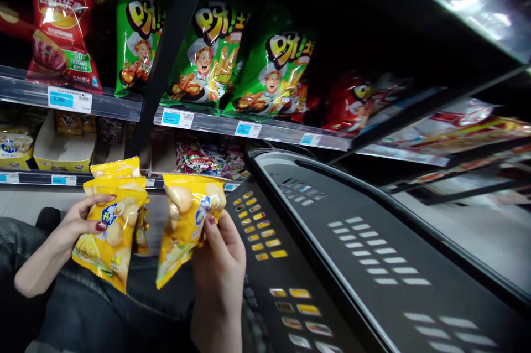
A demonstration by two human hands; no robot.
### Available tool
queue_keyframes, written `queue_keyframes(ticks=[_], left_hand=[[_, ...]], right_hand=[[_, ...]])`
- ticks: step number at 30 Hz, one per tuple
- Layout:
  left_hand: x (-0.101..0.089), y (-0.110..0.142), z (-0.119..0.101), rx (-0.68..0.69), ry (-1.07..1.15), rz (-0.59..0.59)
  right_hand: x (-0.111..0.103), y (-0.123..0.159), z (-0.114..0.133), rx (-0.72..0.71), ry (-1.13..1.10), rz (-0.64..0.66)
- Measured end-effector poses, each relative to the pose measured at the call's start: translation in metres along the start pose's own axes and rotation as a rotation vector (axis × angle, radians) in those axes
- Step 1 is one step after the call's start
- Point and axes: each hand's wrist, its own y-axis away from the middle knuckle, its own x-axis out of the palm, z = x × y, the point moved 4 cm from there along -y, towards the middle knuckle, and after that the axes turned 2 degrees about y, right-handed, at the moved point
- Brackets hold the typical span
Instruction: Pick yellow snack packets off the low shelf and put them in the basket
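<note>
My left hand (77, 226) is closed round several small yellow snack bags (112, 237), stacked one behind another, with pictures of round biscuits on the front. My right hand (222, 250) pinches a single yellow snack bag (182, 223) of the same look by its right side, thumb on the front. That bag tilts slightly and hangs apart from the stack. Both hands are above my lap, in front of the lower shelf. The fingers behind the bags are mostly hidden.
A dark shopping basket (307, 253) with slotted sides stands to the right; yellow shows through its slots. Green snack bags (207, 54) and a red chip bag (62, 26) stand on the upper shelf. An open carton (64, 148) sits on the lower shelf. A black post (166, 43) divides the shelving.
</note>
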Motion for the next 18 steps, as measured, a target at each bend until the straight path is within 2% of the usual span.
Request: queue_keyframes(ticks=[4, 6, 12, 18], left_hand=[[-0.004, -0.001, -0.003, 0.014, 0.053, 0.012], [-0.004, -0.001, -0.002, 0.009, 0.083, 0.026], [-0.001, 0.002, 0.001, -0.059, 0.155, 0.058], [0.000, 0.003, 0.001, -0.060, 0.160, 0.075]], right_hand=[[0.012, 0.000, -0.008, 0.171, -0.286, 0.215], [0.018, 0.003, -0.014, 0.272, -0.417, 0.279], [0.020, 0.008, -0.024, 0.403, -0.586, 0.237], [0.016, 0.004, -0.023, 0.404, -0.543, 0.194]])
